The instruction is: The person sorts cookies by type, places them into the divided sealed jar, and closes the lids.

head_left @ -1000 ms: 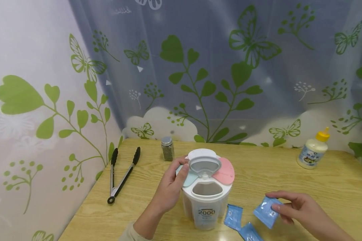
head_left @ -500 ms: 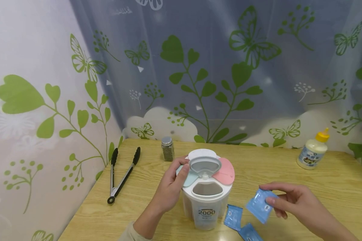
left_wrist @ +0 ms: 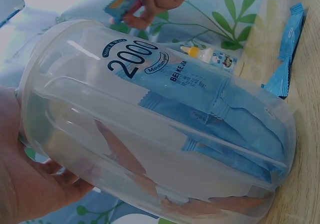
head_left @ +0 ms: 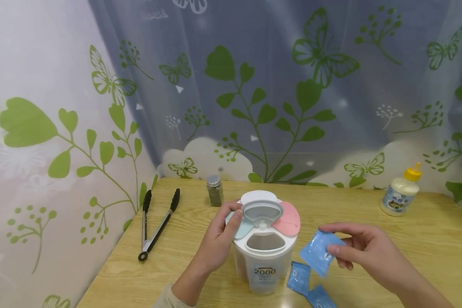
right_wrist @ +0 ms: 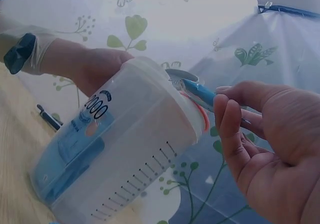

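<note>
A clear plastic storage canister (head_left: pixel 265 271) with a white lid stands upright on the table, its front flap (head_left: pixel 262 211) raised over an opening (head_left: pixel 265 242). My left hand (head_left: pixel 215 246) grips the lid's left side, thumb over the pale blue flap (head_left: pixel 243 229). In my right hand (head_left: pixel 375 256), thumb and fingers pinch a blue packet (head_left: pixel 317 253) above the table, right of the canister. Several blue packets (left_wrist: pixel 200 112) show through the canister wall in the left wrist view. Below the held packet, two more blue packets, one nearer the canister (head_left: pixel 299 278) and one nearer me (head_left: pixel 321 297), lie on the table.
Black-tipped tongs (head_left: pixel 154 233) lie spread at the table's left. Behind the canister's left side stands a small jar (head_left: pixel 214 192) with a grey cap. A yellow-capped bottle (head_left: pixel 399 194) is at the back right, before the printed curtain (head_left: pixel 277 128).
My right hand has carried the blue packet left and slightly up, closer to the canister. My left hand and the canister have stayed in place.
</note>
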{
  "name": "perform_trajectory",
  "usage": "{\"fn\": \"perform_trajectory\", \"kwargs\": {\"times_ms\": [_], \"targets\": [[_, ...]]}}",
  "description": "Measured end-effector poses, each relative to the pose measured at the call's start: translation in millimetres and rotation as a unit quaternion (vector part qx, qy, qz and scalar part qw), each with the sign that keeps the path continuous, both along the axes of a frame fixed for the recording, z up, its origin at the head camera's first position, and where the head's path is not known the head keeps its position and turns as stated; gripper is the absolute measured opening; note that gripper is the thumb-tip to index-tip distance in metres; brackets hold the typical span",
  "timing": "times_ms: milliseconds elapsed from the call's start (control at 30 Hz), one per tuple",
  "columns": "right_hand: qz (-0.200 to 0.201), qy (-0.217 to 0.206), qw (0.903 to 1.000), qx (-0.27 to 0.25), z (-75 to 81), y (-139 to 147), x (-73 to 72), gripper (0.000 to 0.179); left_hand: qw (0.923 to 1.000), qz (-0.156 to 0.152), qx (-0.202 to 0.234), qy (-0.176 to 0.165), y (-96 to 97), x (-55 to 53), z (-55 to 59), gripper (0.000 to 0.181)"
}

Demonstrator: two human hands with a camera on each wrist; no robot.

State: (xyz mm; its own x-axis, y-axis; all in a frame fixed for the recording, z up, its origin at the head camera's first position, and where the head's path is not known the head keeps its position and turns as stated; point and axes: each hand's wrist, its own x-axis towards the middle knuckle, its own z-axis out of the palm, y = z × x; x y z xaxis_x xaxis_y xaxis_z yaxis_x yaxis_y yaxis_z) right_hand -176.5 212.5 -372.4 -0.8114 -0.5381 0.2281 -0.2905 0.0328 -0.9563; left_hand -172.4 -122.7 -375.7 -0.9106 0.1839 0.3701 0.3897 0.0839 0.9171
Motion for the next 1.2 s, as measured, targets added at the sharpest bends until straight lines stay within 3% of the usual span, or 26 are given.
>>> {"fn": "perform_trajectory", "kwargs": {"times_ms": [367, 833, 1067, 1200], "targets": [[0.03, 0.032, 0.9978, -0.051, 21.8, -24.6, -9.5, 0.046, 1.0, -0.002, -0.006, 0.004, -0.2, -2.2, 1.5, 0.022], [-0.002, 0.052, 0.9965, -0.066, 42.5, -67.6, -5.4, 0.039, 0.9999, -0.008, -0.002, 0.008, -0.8, 0.7, -0.6, 0.022], [0.023, 0.125, 0.9892, -0.073, 46.5, -79.7, -4.4, 0.039, 0.9998, -0.012, -0.001, 0.015, -1.2, -0.2, -1.0, 0.022], [0.031, 0.143, 0.9872, -0.063, 42.9, -82.3, -4.6, 0.04, 0.9999, -0.008, 0.0, 0.013, -1.2, -0.7, -1.6, 0.022]]}}
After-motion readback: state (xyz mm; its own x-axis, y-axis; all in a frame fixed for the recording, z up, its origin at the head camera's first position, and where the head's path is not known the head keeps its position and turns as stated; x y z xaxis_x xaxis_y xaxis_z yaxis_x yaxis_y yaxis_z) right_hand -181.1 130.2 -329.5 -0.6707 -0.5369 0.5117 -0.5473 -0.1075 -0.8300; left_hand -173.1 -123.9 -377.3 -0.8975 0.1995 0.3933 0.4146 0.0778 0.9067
